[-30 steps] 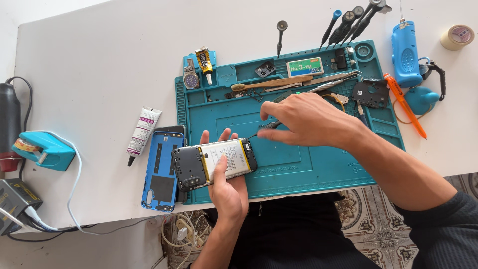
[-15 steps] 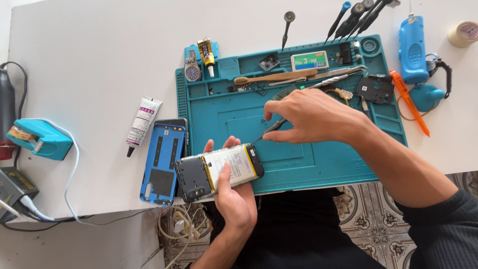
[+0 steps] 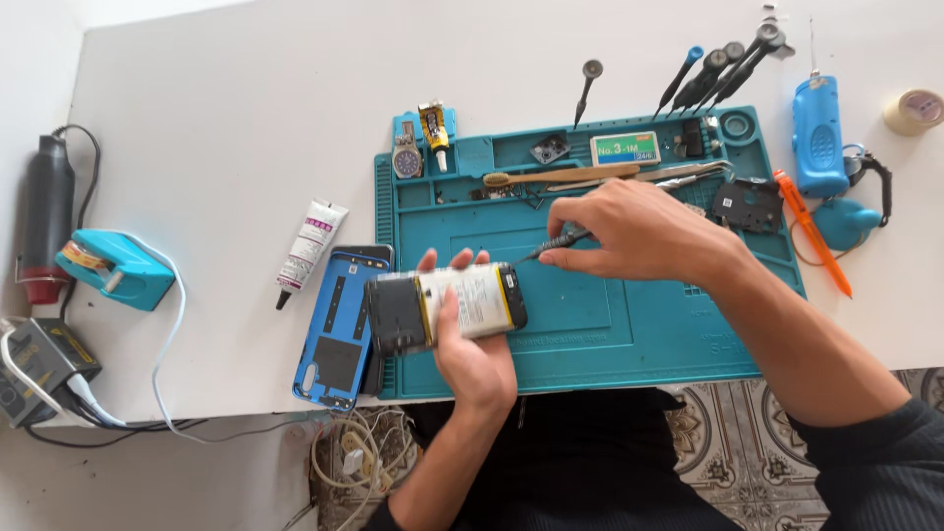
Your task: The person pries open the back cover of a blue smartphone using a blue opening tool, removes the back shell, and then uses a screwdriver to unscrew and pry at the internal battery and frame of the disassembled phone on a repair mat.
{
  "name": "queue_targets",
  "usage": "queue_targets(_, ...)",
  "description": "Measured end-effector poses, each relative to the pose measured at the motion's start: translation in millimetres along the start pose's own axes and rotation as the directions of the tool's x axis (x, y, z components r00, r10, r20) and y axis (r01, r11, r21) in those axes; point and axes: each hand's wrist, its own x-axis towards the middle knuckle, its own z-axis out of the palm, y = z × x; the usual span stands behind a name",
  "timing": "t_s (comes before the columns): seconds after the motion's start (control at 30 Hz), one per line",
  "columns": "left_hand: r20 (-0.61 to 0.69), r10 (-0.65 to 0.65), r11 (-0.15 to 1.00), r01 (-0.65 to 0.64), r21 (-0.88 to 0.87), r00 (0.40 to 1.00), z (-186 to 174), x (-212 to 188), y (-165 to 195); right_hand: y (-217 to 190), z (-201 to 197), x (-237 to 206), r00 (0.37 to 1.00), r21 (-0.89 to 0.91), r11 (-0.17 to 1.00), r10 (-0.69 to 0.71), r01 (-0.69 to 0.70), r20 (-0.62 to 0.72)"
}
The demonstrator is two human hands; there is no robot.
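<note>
back cover (image 3: 339, 329) already off, laid on bench (image 3: 226, 147) | phone (image 3: 447, 310), battery exposed, gripped in left hand (image 3: 472, 344) over mat (image 3: 610, 324) | screwdriver (image 3: 556, 243) pinched in right hand (image 3: 639, 231), tip beside phone's edge | internals judged not yet removed

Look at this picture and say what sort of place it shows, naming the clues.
Most likely a phone repair bench. An opened phone is held in the left hand over a teal repair mat, with screwdrivers and a heat gun beside it.
</note>
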Motion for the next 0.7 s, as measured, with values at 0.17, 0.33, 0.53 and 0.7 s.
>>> queue_targets(0.17,0.008,0.031,0.999,-0.031,0.03,0.999,-10.2,-13.9,3.9,7.7,12.8,-1.7,0.998,0.02,0.999,-0.027,0.026,0.063)
queue_targets(0.33,-0.028,0.006,0.994,-0.003,0.111,1.0,-6.6,-18.4,-1.9,16.6,17.4,-0.3,0.987,0.058,0.986,-0.157,0.155,0.026)
queue_targets(0.53,0.001,0.014,0.994,-0.014,0.112,1.0,-1.2,-13.2,-9.8,19.7,15.2,-4.5,0.985,0.062,0.984,-0.169,0.166,0.045)
queue_targets(0.7,0.041,0.008,0.992,-0.012,0.122,0.999,-1.6,-13.2,-14.8,15.5,7.6,-10.0,0.997,0.032,0.998,-0.055,0.054,0.061)
